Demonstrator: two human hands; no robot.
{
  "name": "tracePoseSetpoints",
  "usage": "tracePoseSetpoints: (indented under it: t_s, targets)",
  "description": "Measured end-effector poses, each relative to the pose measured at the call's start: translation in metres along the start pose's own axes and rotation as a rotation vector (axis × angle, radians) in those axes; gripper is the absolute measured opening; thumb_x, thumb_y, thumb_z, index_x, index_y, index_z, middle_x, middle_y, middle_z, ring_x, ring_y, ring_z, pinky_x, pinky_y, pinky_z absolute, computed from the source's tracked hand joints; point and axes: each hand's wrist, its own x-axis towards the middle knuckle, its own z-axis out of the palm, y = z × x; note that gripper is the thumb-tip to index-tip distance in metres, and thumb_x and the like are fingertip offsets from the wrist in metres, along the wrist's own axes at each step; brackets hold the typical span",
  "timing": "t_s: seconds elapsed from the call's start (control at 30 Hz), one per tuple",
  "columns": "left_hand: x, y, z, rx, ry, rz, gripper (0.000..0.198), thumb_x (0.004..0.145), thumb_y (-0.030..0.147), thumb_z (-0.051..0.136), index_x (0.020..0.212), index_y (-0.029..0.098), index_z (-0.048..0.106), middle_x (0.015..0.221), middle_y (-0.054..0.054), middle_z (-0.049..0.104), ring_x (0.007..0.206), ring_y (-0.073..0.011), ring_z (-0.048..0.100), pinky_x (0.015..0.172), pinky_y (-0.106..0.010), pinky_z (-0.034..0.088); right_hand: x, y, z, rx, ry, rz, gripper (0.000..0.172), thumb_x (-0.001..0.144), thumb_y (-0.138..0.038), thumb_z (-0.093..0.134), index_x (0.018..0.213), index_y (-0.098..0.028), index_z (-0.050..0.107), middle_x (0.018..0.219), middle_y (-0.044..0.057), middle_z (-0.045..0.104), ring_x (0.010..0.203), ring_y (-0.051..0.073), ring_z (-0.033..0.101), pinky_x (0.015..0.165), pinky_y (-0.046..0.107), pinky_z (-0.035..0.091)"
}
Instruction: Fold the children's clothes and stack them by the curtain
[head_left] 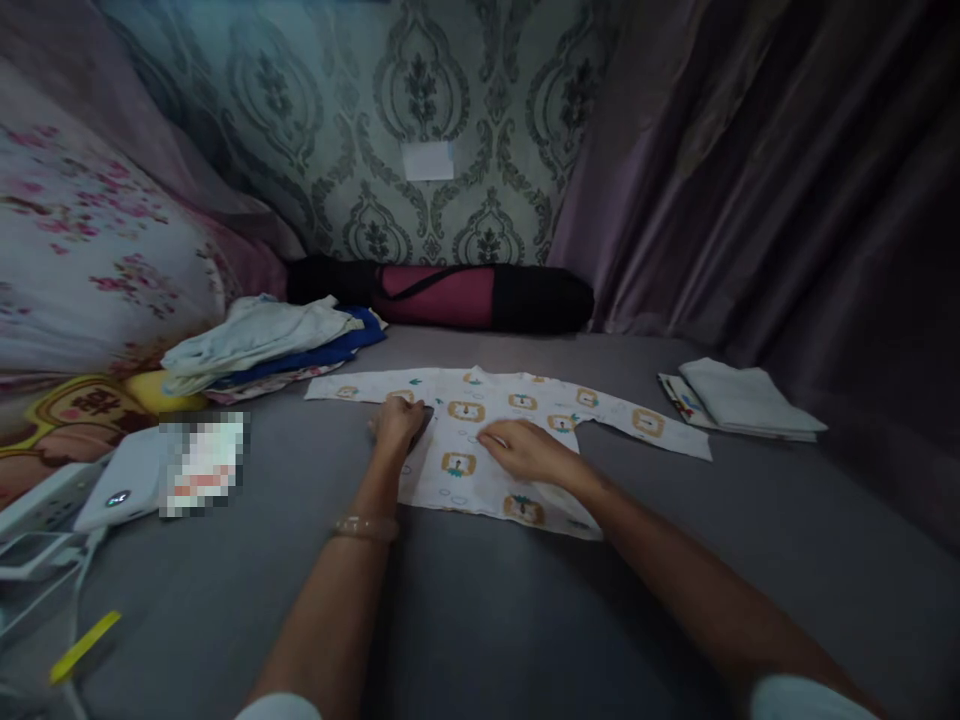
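Note:
A small white long-sleeved shirt [491, 440] with tan and green printed patches lies spread on the grey bed sheet, its sleeves stretched out to both sides. My left hand [397, 425] is closed on the shirt's left side, just below the sleeve, and a bracelet [365, 528] circles that wrist. On the front of the shirt, right of its middle, my right hand [529, 452] has its fingers drawn together on the cloth. Its fingertips touch the fabric; how much they grip is partly hidden.
Folded clothes [262, 340] are piled at the left, and a folded white cloth stack [750, 398] lies at the right. A black and red long bag [442, 295] rests along the wall. A white power bank [131, 480], cables and a power strip [56, 500] occupy the near left.

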Motion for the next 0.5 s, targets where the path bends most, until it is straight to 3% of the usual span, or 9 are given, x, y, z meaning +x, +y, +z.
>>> tracePoseSetpoints:
  t_s: [0.1, 0.17, 0.33, 0.5]
  targets:
    - [0.006, 0.007, 0.004, -0.017, 0.008, -0.056, 0.035, 0.078, 0.047, 0.061, 0.088, 0.015, 0.071, 0.100, -0.020, 0.071, 0.102, -0.0355, 0.063, 0.081, -0.042, 0.045, 0.056, -0.006, 0.030, 0.056, 0.079, 0.034, 0.032, 0.096, -0.019, 0.037, 0.115, -0.016, 0.062, 0.117, 0.008, 0.065, 0.111, 0.017, 0.057, 0.095, 0.026, 0.039]
    - [0.006, 0.012, 0.007, -0.022, 0.029, -0.064, 0.035, 0.077, 0.047, 0.062, 0.089, 0.015, 0.070, 0.101, -0.020, 0.070, 0.104, -0.0352, 0.063, 0.081, -0.041, 0.046, 0.074, -0.011, 0.051, 0.044, 0.112, 0.098, 0.031, 0.096, -0.018, 0.036, 0.115, -0.013, 0.060, 0.124, 0.012, 0.061, 0.119, 0.019, 0.051, 0.100, 0.029, 0.035]
    - [0.007, 0.016, 0.013, -0.036, 0.041, -0.039, 0.032, 0.077, 0.040, 0.061, 0.092, 0.015, 0.071, 0.105, -0.020, 0.070, 0.108, -0.0329, 0.062, 0.085, -0.039, 0.045, 0.076, -0.021, 0.084, 0.021, 0.170, 0.177, 0.046, 0.098, -0.031, 0.034, 0.135, -0.008, 0.046, 0.147, 0.018, 0.040, 0.138, 0.027, 0.030, 0.112, 0.040, 0.018]
    - [0.016, 0.012, 0.013, -0.064, 0.076, -0.011, 0.027, 0.079, 0.033, 0.058, 0.095, 0.017, 0.073, 0.101, -0.017, 0.072, 0.106, -0.0315, 0.062, 0.085, -0.038, 0.044, 0.071, -0.022, 0.089, 0.013, 0.144, 0.177, 0.058, 0.099, -0.044, 0.028, 0.146, -0.011, 0.035, 0.153, 0.017, 0.030, 0.143, 0.028, 0.021, 0.114, 0.044, 0.011]
